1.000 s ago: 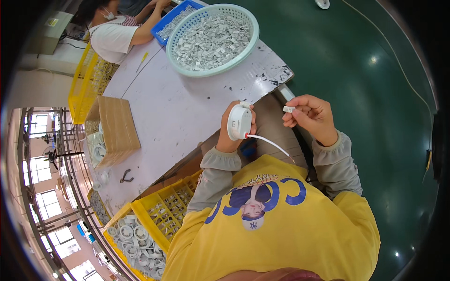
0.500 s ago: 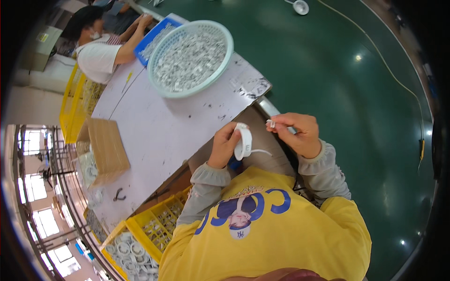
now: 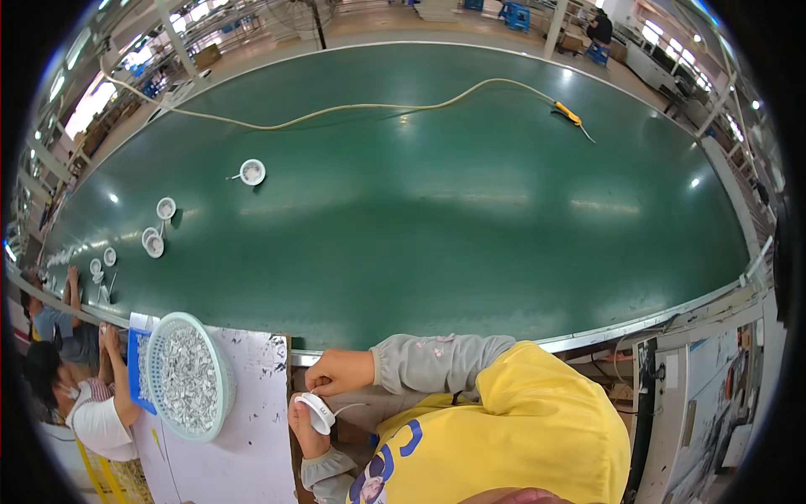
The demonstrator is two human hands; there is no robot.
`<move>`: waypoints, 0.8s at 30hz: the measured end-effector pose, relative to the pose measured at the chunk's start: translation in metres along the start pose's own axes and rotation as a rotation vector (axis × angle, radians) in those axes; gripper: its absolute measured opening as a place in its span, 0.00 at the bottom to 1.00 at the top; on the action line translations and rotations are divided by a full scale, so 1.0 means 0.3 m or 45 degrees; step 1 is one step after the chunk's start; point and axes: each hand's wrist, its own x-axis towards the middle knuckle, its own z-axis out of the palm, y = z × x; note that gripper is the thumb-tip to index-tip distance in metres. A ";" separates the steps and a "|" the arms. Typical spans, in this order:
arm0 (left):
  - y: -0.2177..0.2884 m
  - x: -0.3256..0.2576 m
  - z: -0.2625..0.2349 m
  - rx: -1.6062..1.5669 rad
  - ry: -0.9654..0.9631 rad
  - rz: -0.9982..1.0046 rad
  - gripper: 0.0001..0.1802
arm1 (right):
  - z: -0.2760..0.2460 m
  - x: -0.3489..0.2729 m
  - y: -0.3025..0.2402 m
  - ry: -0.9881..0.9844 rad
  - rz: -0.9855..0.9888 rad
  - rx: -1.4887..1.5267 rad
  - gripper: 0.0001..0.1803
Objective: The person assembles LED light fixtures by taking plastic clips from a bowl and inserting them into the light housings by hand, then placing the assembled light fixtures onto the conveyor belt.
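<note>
My left hand point(image 3: 310, 438) is gripping the white housing point(image 3: 319, 412), the fingers wrapping its near side and covering part of it. The housing is tilting in my grip, just off the table point(image 3: 262, 382)'s right edge and low in the view, and its far face is hiding from me. A white cable point(image 3: 351, 406) is running out of it to the right, over my lap.

My right hand point(image 3: 340, 372) is hanging over the housing's upper edge, knuckles up, fingertips bunching close to it. The back of the hand is blocking the fingertips, so I am not able to tell whether they are pinching a small piece or only touching the rim.

On the table, left of my hands, a pale basket point(image 3: 227, 395) is holding a heap of small white pieces, too small for making out singly. It is partly covering a blue bin point(image 3: 134, 375). A yellow crate point(image 3: 91, 472) is fading into the dark lower rim.

Beyond, white cups point(image 3: 253, 172) are lying on the green belt point(image 3: 453, 218), the leftmost blurring together past counting. A hose point(image 3: 353, 107) with a yellow nozzle point(image 3: 568, 113) is crossing its far side. At left, 1 co-worker point(image 3: 99, 424) is sitting by the bin, the hands showing only partly.
</note>
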 end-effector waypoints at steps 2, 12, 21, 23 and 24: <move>0.002 0.018 0.014 0.000 -0.026 0.011 0.18 | 0.004 0.000 0.023 0.087 -0.023 0.104 0.07; -0.045 0.050 -0.034 -0.042 0.043 -0.071 0.17 | 0.031 0.022 0.090 0.319 -0.042 0.331 0.09; -0.070 0.042 -0.032 0.000 -0.011 -0.228 0.18 | 0.016 0.024 0.102 0.393 0.052 0.238 0.09; -0.082 0.050 -0.032 0.013 0.009 -0.258 0.18 | 0.008 0.024 0.111 0.385 0.066 0.243 0.10; -0.086 0.050 -0.033 0.029 0.027 -0.271 0.18 | 0.009 0.024 0.114 0.367 0.071 0.247 0.10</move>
